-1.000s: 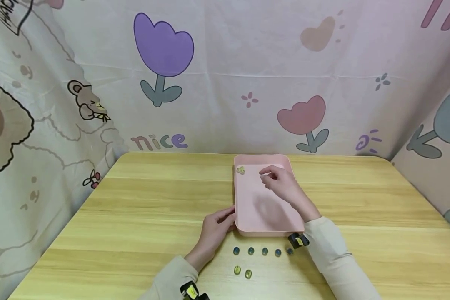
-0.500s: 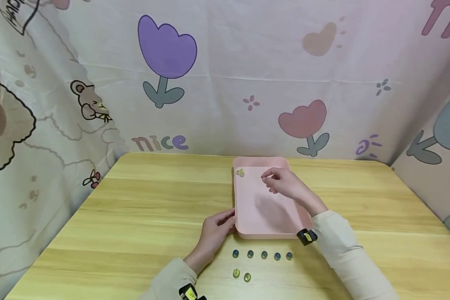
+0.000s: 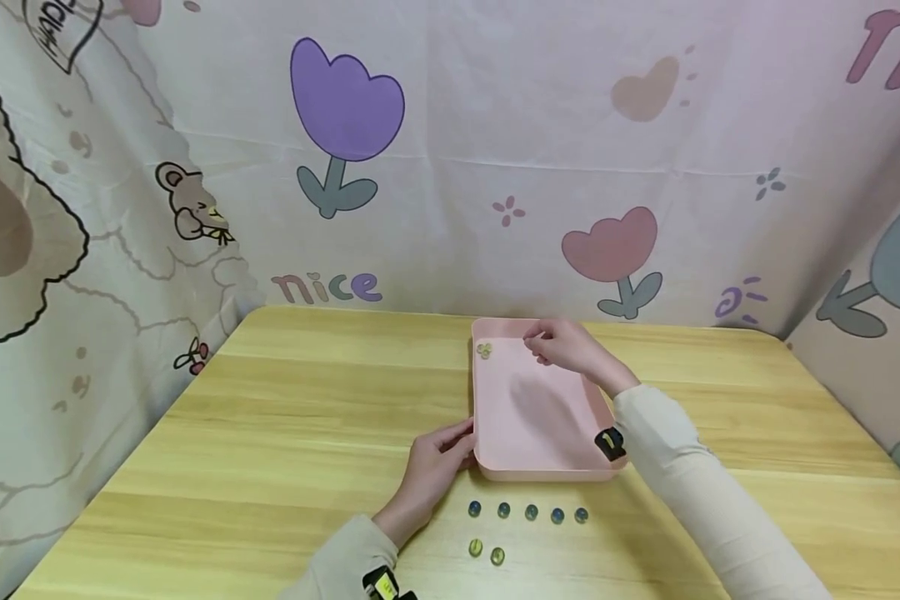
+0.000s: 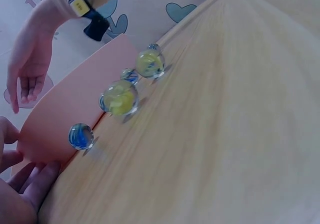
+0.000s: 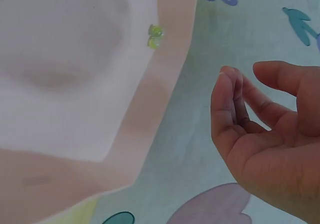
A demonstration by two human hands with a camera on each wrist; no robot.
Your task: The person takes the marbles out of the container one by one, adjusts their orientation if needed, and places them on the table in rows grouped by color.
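The right hand's (image 3: 567, 346) empty fingers (image 5: 222, 103) are hovering right of the tray's (image 3: 498, 425) yellow marbles (image 5: 155, 32); the left hand's (image 3: 429, 467) are touching its side.

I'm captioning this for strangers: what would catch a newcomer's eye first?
Probably the big purple tulip on the backdrop, left of centre in the head view. Next, the pink tray on the table, the right hand hovering near its far end. Nearer the viewer, five bluish marbles form a row.

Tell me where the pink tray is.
In the head view, the pink tray sits right of centre, left hand at its left wall, blue marbles just in front.
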